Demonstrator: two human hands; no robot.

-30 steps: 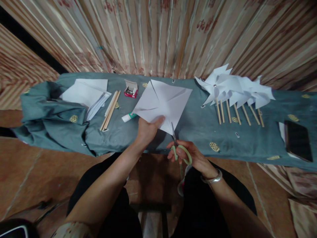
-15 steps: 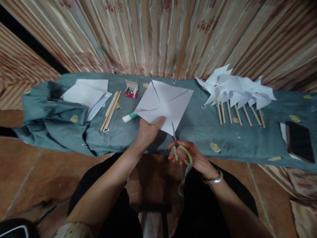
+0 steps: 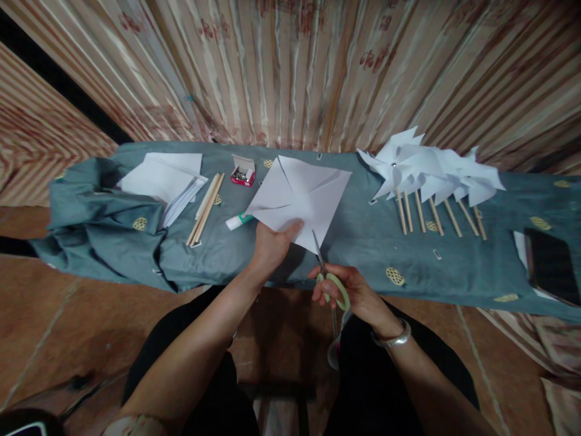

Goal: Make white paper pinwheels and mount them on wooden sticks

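Observation:
A square white sheet of paper point(image 3: 313, 194), slit inward from its corners, is held by its near edge in my left hand point(image 3: 273, 245). The thumb lies on top of the paper and the other fingers are hidden beneath it. My right hand point(image 3: 347, 290) grips a pair of scissors point(image 3: 334, 289) with pale green handles. Their blades point away from me and lie at the paper's near corner. Under the sheet's left corner lies a glue stick point(image 3: 236, 222) with a white cap and green label.
White paper pinwheels point(image 3: 436, 166) on wooden sticks lie in a row at right, with a dark phone point(image 3: 551, 263) beyond them. Left are loose sticks point(image 3: 206, 209), a red box of small metal pins point(image 3: 242, 175) and white paper sheets point(image 3: 158, 175). A curtain point(image 3: 290, 72) hangs behind the cloth-covered table point(image 3: 436, 272).
The scissors have drawn slightly back toward me, with their blades closer together at the near corner. My left hand keeps its hold on the paper. The camera view has shifted a little.

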